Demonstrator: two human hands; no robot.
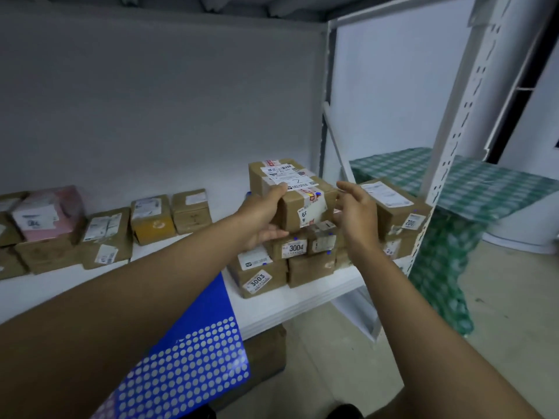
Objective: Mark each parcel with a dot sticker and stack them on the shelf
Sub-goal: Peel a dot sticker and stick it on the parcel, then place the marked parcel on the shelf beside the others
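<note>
A brown cardboard parcel (298, 189) with white labels and a blue dot near its front corner sits on top of a stack of small parcels (295, 252) on the white shelf (187, 255). My left hand (263, 216) grips the parcel's left front edge, thumb on top, fingers underneath. My right hand (357, 216) hovers just right of the parcel, fingers loosely spread, holding nothing. A blue sheet of dot stickers (193, 364) lies on the shelf's front edge under my left forearm, with many dots gone.
Several unstacked parcels (106, 234), one pink (48, 213), line the shelf's left side. Another parcel pile (396, 216) stands against the white upright (453, 122) at the right. A green checked cloth (472, 182) covers a table beyond. A box (266, 349) sits below the shelf.
</note>
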